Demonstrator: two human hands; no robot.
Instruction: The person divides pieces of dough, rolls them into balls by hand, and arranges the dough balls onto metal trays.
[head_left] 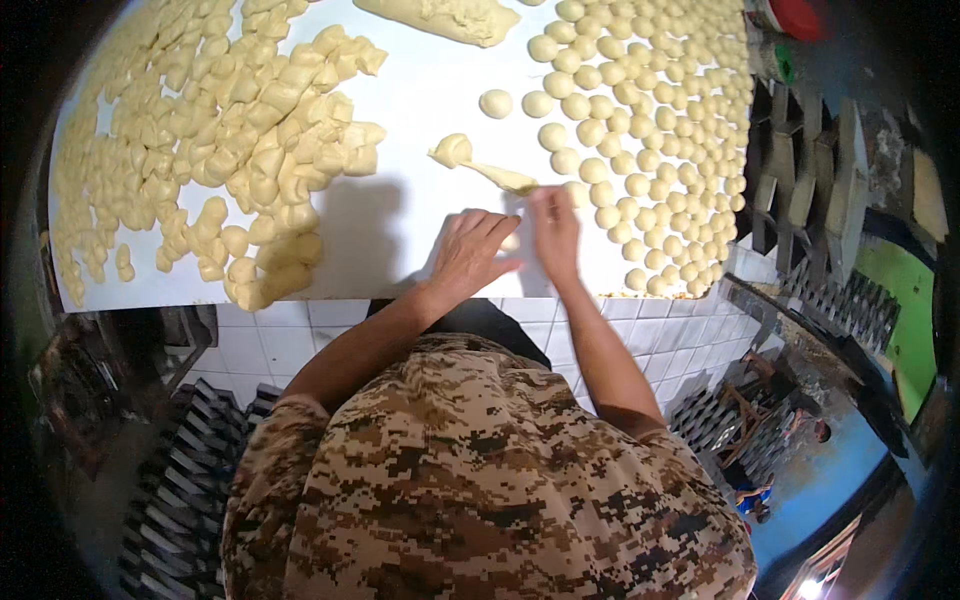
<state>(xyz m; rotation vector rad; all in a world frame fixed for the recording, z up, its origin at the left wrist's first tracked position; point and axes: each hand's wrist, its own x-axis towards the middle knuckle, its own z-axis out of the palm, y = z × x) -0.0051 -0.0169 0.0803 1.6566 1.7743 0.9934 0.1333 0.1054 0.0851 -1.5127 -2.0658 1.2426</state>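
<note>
At the table's near edge, my right hand [555, 232], slightly blurred, is closed with its fingertips on the end of a stretched strip of dough [505, 178]. The strip thins toward a thicker lump of dough [453, 150] lying farther off to the left. Beside it, my left hand [468, 255] rests low over the tabletop, palm down, thumb apart from the fingers. A small pale bit of dough [511, 243] shows between the two hands. Rows of round dough balls [590, 132] spread to the right. Uncut-looking rough dough pieces [268, 160] heap up on the left.
A large slab of dough [445, 18] lies at the far edge of the white table [410, 110]. White tiles [640, 335] face the side below. Stacked metal trays [180, 490] stand at lower left, more racks [810, 180] at right. Other people [755, 498] appear far off at lower right.
</note>
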